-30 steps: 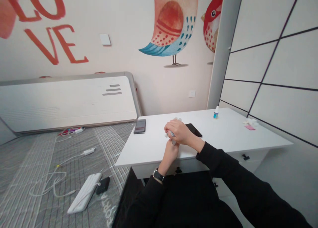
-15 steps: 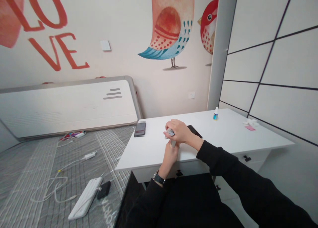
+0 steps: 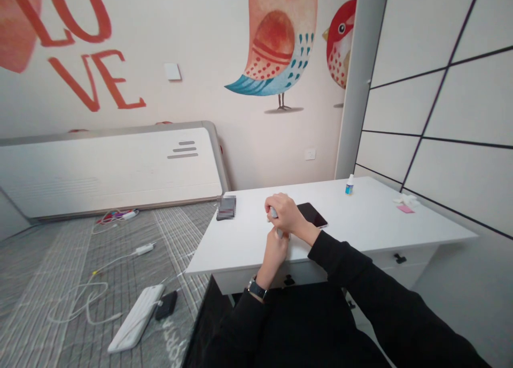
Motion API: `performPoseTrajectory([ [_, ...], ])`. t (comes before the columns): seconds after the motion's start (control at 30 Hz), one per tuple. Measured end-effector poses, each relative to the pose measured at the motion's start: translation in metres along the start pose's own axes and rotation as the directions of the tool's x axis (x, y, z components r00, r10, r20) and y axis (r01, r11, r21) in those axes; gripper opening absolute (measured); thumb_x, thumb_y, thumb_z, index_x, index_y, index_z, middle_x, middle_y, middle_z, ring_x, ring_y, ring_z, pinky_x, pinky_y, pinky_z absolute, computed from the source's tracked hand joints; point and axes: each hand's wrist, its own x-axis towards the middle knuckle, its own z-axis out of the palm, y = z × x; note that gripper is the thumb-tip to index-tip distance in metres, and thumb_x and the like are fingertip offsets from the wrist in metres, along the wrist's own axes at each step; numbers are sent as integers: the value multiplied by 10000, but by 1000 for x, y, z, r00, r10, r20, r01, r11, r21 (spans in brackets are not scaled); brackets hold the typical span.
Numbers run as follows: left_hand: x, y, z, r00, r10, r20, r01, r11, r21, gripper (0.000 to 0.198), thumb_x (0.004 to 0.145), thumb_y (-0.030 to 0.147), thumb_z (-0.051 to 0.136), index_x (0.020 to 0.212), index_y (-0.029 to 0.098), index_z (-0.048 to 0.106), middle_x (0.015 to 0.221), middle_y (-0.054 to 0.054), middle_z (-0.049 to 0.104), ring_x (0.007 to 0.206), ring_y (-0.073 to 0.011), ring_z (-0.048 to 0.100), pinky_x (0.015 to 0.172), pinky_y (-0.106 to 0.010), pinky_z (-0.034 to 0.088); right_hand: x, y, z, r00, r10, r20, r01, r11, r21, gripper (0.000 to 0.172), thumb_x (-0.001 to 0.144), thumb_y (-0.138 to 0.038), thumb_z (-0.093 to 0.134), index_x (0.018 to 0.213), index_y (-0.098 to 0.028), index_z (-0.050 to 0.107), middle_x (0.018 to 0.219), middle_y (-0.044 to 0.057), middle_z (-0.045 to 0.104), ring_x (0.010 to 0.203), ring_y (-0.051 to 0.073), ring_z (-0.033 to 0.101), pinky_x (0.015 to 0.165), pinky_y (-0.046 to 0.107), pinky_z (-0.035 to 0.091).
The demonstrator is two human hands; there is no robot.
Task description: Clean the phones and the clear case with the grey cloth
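Observation:
My left hand [image 3: 276,249] is closed around the lower part of a pale grey-white object [image 3: 274,212], over the near edge of the white desk. Just above it, my right hand [image 3: 285,213] wraps its fingers round the object's upper part. Only small bits of the object show between the fingers, so I cannot tell its kind. Right behind my right hand, a tablet with a dark screen [image 3: 313,215] lies flat on the desk. A dark watch [image 3: 257,288] sits on my left wrist.
On the desk [image 3: 240,245] stand a small white-and-blue bottle [image 3: 349,185] and, far right, a pink pad [image 3: 405,209] beside crumpled white tissue [image 3: 407,199]. A blurred dark item [image 3: 226,208] lies at the left edge. A white power strip [image 3: 137,319] and cables lie on the carpet.
My right hand and forearm have shifted and turned slightly, uncovering more of the tablet. Less of the pale object shows between my hands. My left hand stays almost in place.

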Motion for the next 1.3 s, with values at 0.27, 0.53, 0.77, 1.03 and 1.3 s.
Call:
performPoseTrajectory([
  [0.27,2,0,-2,995,-94,11,94,996,-3,291,1005,409,655,1156,160,668,1097,-55,705,923,-179,697,825,-380,611,1,5,22,981,173,-85,-171,985,31,18,868,-205,612,853,-204,603,856,38,624,846,223,552,829,367,423],
  [0.53,2,-1,-8,985,-172,-4,171,981,-91,311,1002,421,656,1169,159,665,1114,-58,703,938,-188,698,836,-390,609,8,19,53,900,412,-142,-385,904,185,244,1015,-410,672,1032,-167,682,1012,37,697,886,184,676,827,381,586],
  [0.77,-1,0,-15,995,-62,80,83,953,-292,328,996,447,656,1139,154,688,1132,-60,719,1027,-224,702,933,-449,586,-2,65,70,610,758,-232,-630,642,437,293,1033,-411,654,1190,-164,672,1131,60,701,927,205,704,808,381,622],
  [1.03,3,-6,-12,998,-32,58,53,916,-397,452,918,284,652,1353,164,628,1396,-109,676,1256,-274,642,1142,-525,450,-21,78,98,380,900,-213,-701,431,568,300,1033,-415,652,1201,-167,671,1156,71,701,959,213,705,835,400,620],
  [1.3,1,8,-17,998,10,64,14,935,-355,902,606,95,526,1500,207,563,1619,-27,503,1555,-279,374,1314,-424,185,-28,71,98,482,840,-250,-657,535,531,286,1036,-405,651,1194,-167,672,1154,72,703,961,207,703,849,405,615],
])
